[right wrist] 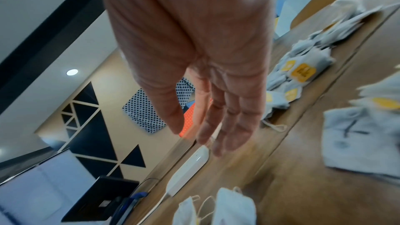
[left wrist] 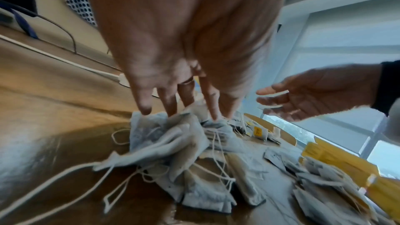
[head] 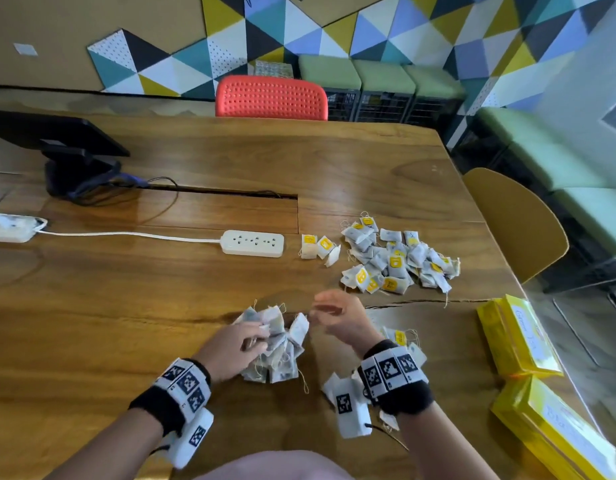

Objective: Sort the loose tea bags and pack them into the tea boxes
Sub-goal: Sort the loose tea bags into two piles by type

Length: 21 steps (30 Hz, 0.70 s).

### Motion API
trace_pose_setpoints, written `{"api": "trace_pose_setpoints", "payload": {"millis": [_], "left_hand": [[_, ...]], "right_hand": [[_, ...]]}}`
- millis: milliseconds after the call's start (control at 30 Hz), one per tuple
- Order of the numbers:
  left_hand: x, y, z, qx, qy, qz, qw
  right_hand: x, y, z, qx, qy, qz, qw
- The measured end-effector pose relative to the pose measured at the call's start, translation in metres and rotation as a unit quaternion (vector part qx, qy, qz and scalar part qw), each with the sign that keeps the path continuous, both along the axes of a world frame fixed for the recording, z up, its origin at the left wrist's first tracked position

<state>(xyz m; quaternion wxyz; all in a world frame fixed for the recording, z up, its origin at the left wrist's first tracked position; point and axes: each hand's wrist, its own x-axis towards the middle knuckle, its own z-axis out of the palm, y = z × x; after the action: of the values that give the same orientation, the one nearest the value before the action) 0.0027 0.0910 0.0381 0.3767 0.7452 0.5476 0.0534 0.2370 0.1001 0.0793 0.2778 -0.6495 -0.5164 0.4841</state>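
A heap of plain white tea bags (head: 282, 355) with loose strings lies on the wooden table (head: 143, 306) in front of me. My left hand (head: 254, 337) rests on it, and in the left wrist view its straight fingertips (left wrist: 145, 110) touch the top of the heap (left wrist: 168, 145). My right hand (head: 323, 306) hovers just right of the heap, fingers relaxed and holding nothing (right wrist: 201, 136). Farther right sits a bigger pile of yellow-tagged tea bags (head: 393, 261). Two yellow tea boxes (head: 517, 337) (head: 556, 434) lie at the table's right edge.
Three tagged tea bags (head: 318, 247) lie beside a white power strip (head: 252, 243). More tea bags (head: 400, 337) lie under my right wrist. A monitor stand (head: 77, 168) is at the back left. A red chair (head: 271, 98) and a yellow chair (head: 514, 223) border the table.
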Motion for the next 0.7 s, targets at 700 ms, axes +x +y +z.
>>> {"api": "trace_pose_setpoints", "payload": {"millis": [700], "left_hand": [[-0.057, -0.059, -0.068, 0.113, 0.084, 0.295, 0.945]], "right_hand": [[0.117, 0.193, -0.033, -0.013, -0.372, 0.054, 0.926]]}}
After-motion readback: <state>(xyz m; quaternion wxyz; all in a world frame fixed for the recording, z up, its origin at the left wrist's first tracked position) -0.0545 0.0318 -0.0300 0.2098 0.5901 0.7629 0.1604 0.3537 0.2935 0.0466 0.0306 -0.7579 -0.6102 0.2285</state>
